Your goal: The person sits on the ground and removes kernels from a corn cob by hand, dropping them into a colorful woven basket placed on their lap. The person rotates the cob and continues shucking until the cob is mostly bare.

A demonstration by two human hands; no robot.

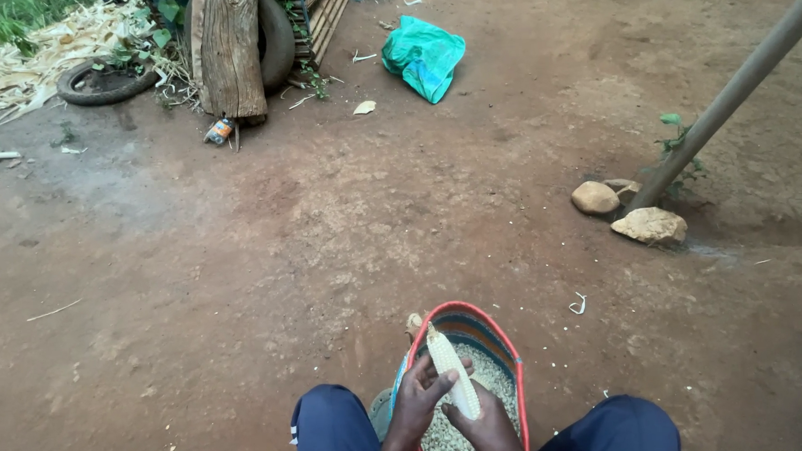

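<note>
Bare red dirt; a crumpled green bag (424, 57) lies far off. Near me, my left hand (418, 401) and right hand (484, 425) grip a cob (452, 368) over a basket (512, 356) of kernels (493, 375).

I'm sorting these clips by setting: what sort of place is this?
Likely a rural farmyard: bare red dirt ground, a heap of dry maize husks by an old tyre, and both hands holding a maize cob over a basket of kernels.

the basket (513, 356) is cut off by the bottom edge, its lower part hidden behind both hands. the corn cob (452, 372) is partly covered by fingers (426, 378). the pole (729, 98) runs out at the top right corner.
</note>
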